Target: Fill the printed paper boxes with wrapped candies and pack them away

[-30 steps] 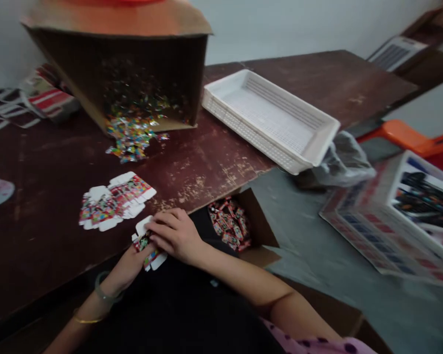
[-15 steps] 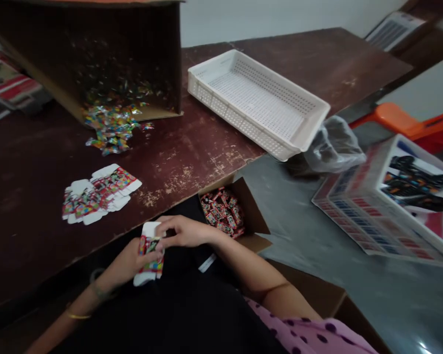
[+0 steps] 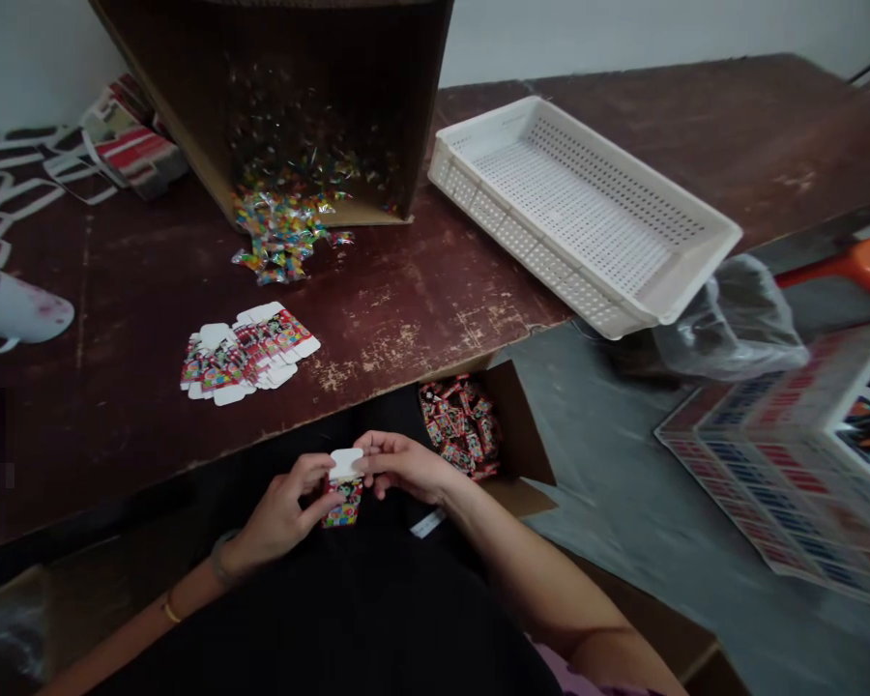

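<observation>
Worn brown tabletop (image 3: 420, 300) fills most of my view. On it, a large cardboard box (image 3: 290, 87) lies tipped on its side, with foil-wrapped sweets (image 3: 286, 227) spilling from its mouth. Beside it, a white perforated tray (image 3: 587, 208) holds nothing visible. Below the table edge, a small open carton (image 3: 478, 430) is filled with red packets (image 3: 458, 425). A stack of flat printed blanks (image 3: 246, 353) lies on the table. Over my lap, my left hand (image 3: 279, 512) grips the small printed box (image 3: 343, 491) by its body; my right hand (image 3: 402, 466) pinches its white top flap. For a clean fold, I judge the body should be kept square while pressing along the crease.
</observation>
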### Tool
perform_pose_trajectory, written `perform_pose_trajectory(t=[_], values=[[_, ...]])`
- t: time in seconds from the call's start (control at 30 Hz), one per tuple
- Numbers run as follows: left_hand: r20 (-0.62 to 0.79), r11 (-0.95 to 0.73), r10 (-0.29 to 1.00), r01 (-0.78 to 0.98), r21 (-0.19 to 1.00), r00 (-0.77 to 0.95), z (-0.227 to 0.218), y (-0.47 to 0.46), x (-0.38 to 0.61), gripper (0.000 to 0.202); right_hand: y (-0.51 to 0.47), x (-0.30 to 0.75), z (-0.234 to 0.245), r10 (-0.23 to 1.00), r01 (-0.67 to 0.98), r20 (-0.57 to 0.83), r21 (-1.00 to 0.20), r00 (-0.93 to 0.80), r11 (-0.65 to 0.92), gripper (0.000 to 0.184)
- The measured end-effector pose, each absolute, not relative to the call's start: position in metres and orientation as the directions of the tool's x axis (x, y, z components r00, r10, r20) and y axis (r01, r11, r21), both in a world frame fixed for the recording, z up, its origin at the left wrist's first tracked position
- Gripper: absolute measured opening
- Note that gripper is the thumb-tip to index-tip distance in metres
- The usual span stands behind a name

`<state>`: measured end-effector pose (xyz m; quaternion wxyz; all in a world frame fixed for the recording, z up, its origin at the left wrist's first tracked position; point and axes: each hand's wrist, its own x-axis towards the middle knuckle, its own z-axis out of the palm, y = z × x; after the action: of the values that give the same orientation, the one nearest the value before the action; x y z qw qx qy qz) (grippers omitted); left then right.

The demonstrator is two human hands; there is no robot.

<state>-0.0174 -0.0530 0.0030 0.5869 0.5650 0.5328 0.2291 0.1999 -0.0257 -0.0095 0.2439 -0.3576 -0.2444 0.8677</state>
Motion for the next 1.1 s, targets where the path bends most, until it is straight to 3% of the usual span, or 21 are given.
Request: perform_pose_trajectory(t=[0.13,0.23,0.3,0.37,0.47,0.53,0.67,0.73,0.8,0.93,1.07,1.1], values=[[-0.372,0.224,0.854,0.389,0.894,0.364,0.008,-0.054,-0.018,0.013,-0.018,0.195,-0.011,0.477,-0.117,-0.520,-0.580,-0.709,-0.806,0.030],[-0.426,0.356,0.855,0.262,0.897,0.297,0.011,-0.056,-0.014,0.014,-0.018,0.190,-0.012,0.416,-0.035,-0.526,-0.589,-0.742,-0.808,0.029],[-0.526,0.539,0.785,0.059,0.841,0.327,0.010,-0.058,-0.010,0.035,-0.021,0.187,-0.007,0.487,-0.010,-0.488,-0.699,-0.725,-0.715,0.027],[-0.593,0.689,0.689,-0.122,0.714,0.416,0.005,-0.059,-0.007,0.052,-0.025,0.186,0.002,0.625,0.014,-0.352,-0.878,-0.697,-0.479,0.022],[-0.614,0.763,0.623,-0.202,0.614,0.485,0.001,-0.059,-0.006,0.045,-0.032,0.186,0.014,0.754,0.065,-0.135,-0.990,-0.643,-0.122,0.020],[-0.612,0.778,0.599,-0.197,0.596,0.516,0.002,-0.057,-0.007,0.043,-0.036,0.185,0.017,0.789,0.099,-0.127,-0.991,-0.601,-0.084,0.028],[-0.537,0.828,0.509,-0.212,0.520,0.672,0.006,-0.055,-0.017,0.055,-0.035,0.184,0.013,0.801,0.137,-0.174,-0.984,-0.572,-0.116,0.020],[-0.526,0.809,0.514,-0.180,0.559,0.678,0.005,-0.056,-0.023,0.061,-0.035,0.185,0.012,0.789,0.160,-0.127,-0.986,-0.600,-0.037,0.021],[-0.554,0.781,0.537,-0.126,0.612,0.637,0.001,-0.058,-0.027,0.063,-0.039,0.188,0.013,0.737,0.201,-0.027,-0.968,-0.675,0.149,0.025],[-0.554,0.765,0.534,-0.086,0.639,0.638,-0.003,-0.059,-0.029,0.067,-0.043,0.195,0.020,0.619,0.325,0.063,-0.807,-0.783,0.494,0.035],[-0.551,0.638,0.609,0.060,0.768,0.571,0.010,-0.049,-0.032,0.061,0.016,0.189,0.017,0.440,0.156,0.156,-0.790,-0.884,0.593,0.026],[-0.559,0.603,0.612,0.127,0.788,0.559,0.015,-0.045,-0.035,0.057,0.045,0.183,0.014,0.453,0.162,0.179,-0.770,-0.873,0.617,0.025]])
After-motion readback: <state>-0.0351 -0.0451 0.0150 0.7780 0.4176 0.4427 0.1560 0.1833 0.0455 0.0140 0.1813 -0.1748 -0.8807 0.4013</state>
